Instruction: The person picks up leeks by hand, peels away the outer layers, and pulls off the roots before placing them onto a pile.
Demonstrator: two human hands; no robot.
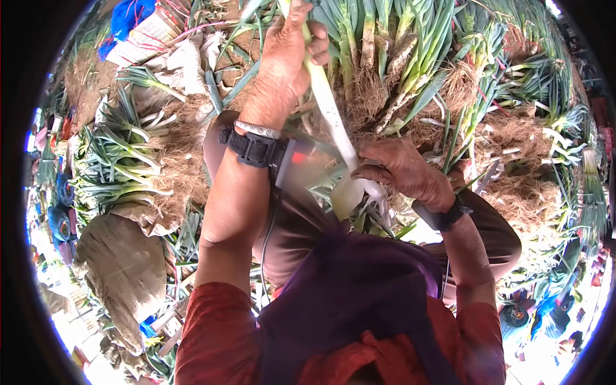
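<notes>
A long white leek stalk (332, 114) runs diagonally in front of me, from the green leaves at the top down to its pale base (348, 194). Near the leafy end, my left hand (287, 56) is wrapped around the upper part of the stalk. My right hand (403, 170) closes on the lower part, just above the base. Both wrists carry dark straps, and the left one also holds a small device showing a red light (296, 157). My lap, covered by purple cloth (359, 289), lies under the stalk.
Heaps of leeks with brown tangled roots (410, 77) fill the ground ahead and to the right. Another bundle (125, 163) lies on the left above a brown sack (122, 269). A blue bag and a white crate (138, 29) sit at the top left.
</notes>
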